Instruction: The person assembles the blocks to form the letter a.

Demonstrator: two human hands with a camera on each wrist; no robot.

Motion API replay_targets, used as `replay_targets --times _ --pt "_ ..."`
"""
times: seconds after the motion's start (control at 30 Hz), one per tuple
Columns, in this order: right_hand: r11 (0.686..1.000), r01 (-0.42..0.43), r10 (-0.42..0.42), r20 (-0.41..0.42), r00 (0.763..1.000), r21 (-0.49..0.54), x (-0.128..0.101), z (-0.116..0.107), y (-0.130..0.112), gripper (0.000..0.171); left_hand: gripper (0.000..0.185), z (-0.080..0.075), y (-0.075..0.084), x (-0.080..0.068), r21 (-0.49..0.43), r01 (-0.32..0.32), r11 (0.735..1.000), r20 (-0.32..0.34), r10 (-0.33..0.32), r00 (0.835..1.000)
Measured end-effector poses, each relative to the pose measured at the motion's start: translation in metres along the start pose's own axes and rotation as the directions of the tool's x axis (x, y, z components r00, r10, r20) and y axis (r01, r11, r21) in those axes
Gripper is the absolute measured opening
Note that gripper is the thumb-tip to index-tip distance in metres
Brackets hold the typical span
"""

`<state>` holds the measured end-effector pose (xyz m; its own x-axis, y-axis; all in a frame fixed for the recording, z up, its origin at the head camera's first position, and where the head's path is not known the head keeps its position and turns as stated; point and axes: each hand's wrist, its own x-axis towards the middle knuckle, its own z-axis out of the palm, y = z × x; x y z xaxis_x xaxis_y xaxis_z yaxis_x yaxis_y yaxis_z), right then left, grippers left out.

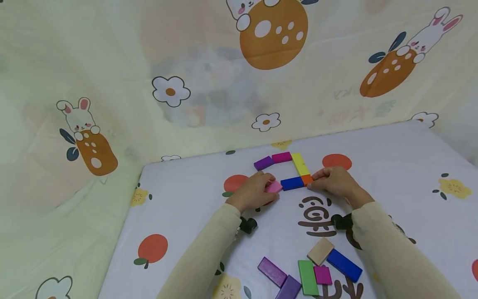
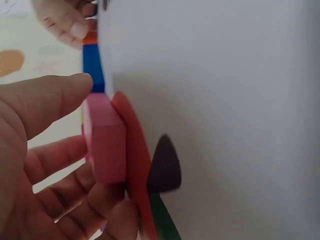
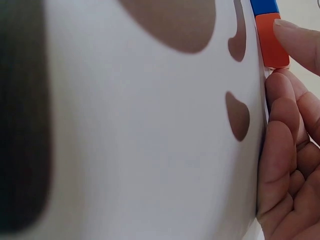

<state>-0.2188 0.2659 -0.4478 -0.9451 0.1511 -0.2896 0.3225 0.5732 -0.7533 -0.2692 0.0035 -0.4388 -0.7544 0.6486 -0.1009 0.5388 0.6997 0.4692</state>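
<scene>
Near the far side of the table, colored blocks form a loop that is open on its left. My left hand (image 1: 255, 192) holds a pink block (image 2: 109, 137) at the loop's near left end, thumb at one end and fingers around the other. To its right lies a blue block (image 1: 292, 183), lined up end to end with it. An orange block (image 3: 271, 41) at the near right corner is pinched by my right hand (image 1: 337, 182), its thumb on the face. From there a yellow block (image 1: 300, 164) runs back to a magenta block (image 1: 281, 157) and a purple block (image 1: 263, 163).
Closer to me lie more blocks: a light purple one (image 1: 272, 272), a dark purple one (image 1: 289, 288), a green one (image 1: 308, 277), a magenta square (image 1: 323, 275), a wooden one (image 1: 320, 251) and a blue one (image 1: 344, 265). A printed cloth (image 1: 186, 216) covers the table; a patterned curtain (image 1: 209, 50) hangs behind.
</scene>
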Motion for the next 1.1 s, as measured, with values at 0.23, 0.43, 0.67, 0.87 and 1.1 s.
replay_targets --times 0.23,0.43,0.67,0.87,1.1 --pt "1.0 -0.011 0.011 0.008 1.0 0.002 0.0 0.001 -0.001 0.048 0.051 0.004 0.01 0.012 0.163 -0.01 0.987 -0.019 0.013 1.0" --pt "0.999 -0.031 0.031 0.017 0.999 -0.01 -0.001 0.001 -0.005 0.056 0.048 0.008 0.014 0.017 0.2 0.017 0.98 -0.045 -0.008 0.999" --pt "0.999 -0.037 0.037 0.011 0.999 -0.022 0.0 0.001 -0.004 0.056 0.044 0.008 0.014 0.018 0.211 0.002 0.977 -0.044 0.007 0.999" --pt "1.0 -0.021 0.021 0.005 1.0 -0.022 0.001 0.001 -0.003 0.053 0.042 0.008 0.011 0.019 0.197 -0.003 0.98 -0.04 0.011 0.999" --pt "0.999 -0.017 0.017 -0.01 1.0 -0.036 0.0 0.002 -0.004 0.052 0.04 0.007 0.009 0.019 0.173 -0.02 0.985 -0.027 0.025 0.999"
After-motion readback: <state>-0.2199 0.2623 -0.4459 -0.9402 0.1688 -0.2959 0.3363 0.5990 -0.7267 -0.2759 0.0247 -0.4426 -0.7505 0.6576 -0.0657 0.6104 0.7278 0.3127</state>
